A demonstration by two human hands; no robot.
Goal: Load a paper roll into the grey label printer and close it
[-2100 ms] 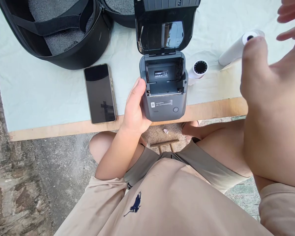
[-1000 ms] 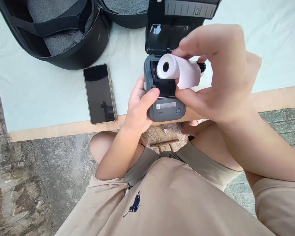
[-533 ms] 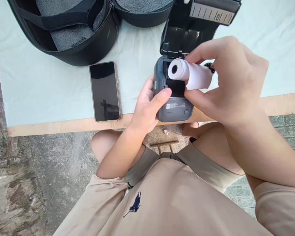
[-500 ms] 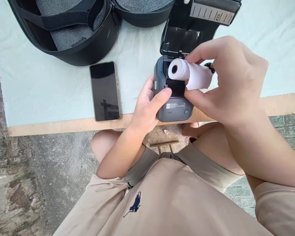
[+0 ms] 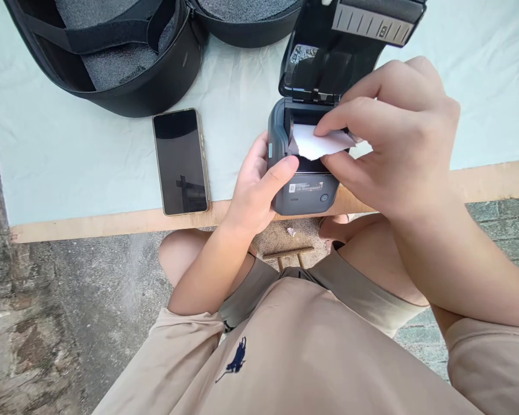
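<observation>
A small dark grey label printer [image 5: 306,196] stands at the table's front edge, its black lid [image 5: 328,57] swung up and back. My left hand [image 5: 259,190] grips the printer's left side, thumb on the rim of the open compartment. In that compartment lies a white paper roll [image 5: 309,138] with a torn loose end; its core is hidden from here. My right hand [image 5: 393,132] reaches in from the right, index finger on top of the paper and thumb under its front edge.
Left of the printer a smartphone [image 5: 180,161] lies screen up. An open black zip case [image 5: 138,95] with grey foam stands at the back left. The pale cloth [image 5: 69,155] ends at the wooden table edge [image 5: 112,226], close to my lap.
My right hand has lowered the paper roll from above the compartment down into it. The roll's end with its hole no longer shows. My left hand stays on the printer.
</observation>
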